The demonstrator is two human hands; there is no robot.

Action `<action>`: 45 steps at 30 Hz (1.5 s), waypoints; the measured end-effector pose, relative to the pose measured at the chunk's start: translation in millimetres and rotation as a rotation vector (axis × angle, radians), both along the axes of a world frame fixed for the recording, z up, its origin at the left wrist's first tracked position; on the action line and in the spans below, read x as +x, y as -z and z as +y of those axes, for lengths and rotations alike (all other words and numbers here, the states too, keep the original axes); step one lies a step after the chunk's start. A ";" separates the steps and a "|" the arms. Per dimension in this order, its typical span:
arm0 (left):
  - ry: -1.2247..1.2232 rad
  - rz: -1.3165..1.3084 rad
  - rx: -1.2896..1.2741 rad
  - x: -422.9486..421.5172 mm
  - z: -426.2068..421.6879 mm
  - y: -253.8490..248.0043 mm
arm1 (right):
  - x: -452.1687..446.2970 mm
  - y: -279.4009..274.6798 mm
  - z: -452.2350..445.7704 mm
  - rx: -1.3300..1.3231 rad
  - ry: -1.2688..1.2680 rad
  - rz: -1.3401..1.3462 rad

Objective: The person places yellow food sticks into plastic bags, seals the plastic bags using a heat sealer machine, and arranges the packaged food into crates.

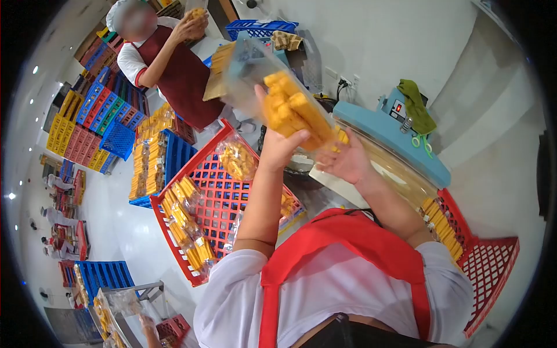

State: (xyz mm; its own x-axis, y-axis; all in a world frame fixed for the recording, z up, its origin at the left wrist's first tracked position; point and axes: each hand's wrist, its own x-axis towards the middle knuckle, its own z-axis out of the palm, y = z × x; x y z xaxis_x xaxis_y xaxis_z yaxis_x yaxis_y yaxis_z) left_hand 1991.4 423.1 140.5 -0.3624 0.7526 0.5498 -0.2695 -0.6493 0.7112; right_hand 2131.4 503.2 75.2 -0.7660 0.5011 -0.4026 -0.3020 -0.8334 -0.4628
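Held up in front of me is a clear plastic bag of yellow bread sticks (284,107), tilted, with its long empty end toward the upper left. My left hand (277,146) grips the filled part, thumb in front and most fingers behind the bag. At the lower right end, my right hand (350,159) has its fingers curled against the bag's bottom corner. Just right of my hands stands a light-blue sealing machine (389,136) with a lit red switch. A green cloth (416,107) and green-handled scissors (422,145) lie on it.
A red crate (217,206) with bagged bread sticks stands at my left. More yellow sticks lie by another red crate (486,278) on the right. Across from me, a co-worker in a maroon apron (180,87) holds a bag. Stacked crates (110,110) fill the left background.
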 end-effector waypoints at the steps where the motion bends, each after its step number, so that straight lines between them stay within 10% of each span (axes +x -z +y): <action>1: 0.002 -0.003 -0.001 -0.4 -1.0 1.8 | -2.9 -0.9 -4.2 -0.064 -0.126 0.214; 10: 0.275 -0.198 0.022 -15.5 -4.9 5.8 | -6.7 -30.7 -7.5 0.116 -0.335 0.388; 16: -0.116 -0.149 -0.149 -2.8 0.1 5.4 | -11.9 -43.5 0.8 0.695 0.045 0.134; 18: -0.333 0.129 -0.161 3.6 0.1 9.4 | -10.9 -43.1 3.8 1.303 0.104 -0.124; 22: -0.039 -0.285 -0.252 1.4 3.7 14.5 | -23.0 -78.8 13.9 1.937 0.254 -0.220; 24: 0.249 -0.519 -0.327 2.1 4.5 19.3 | -51.9 -77.9 36.6 1.917 0.104 -0.219; 26: 0.528 -0.847 -0.456 -0.3 13.6 30.0 | -70.0 -90.7 55.4 1.068 -0.558 -0.241; 34: 0.532 -0.899 -0.558 -11.9 11.5 53.2 | -91.0 -64.5 60.0 0.859 -0.753 -0.357; 38: 0.397 -0.648 -0.247 -13.5 4.1 36.7 | -78.6 -89.5 30.5 2.026 -0.048 -0.013; 45: 0.619 -0.433 0.182 -69.6 46.5 29.7 | -89.5 -124.0 -42.9 2.564 0.366 -0.060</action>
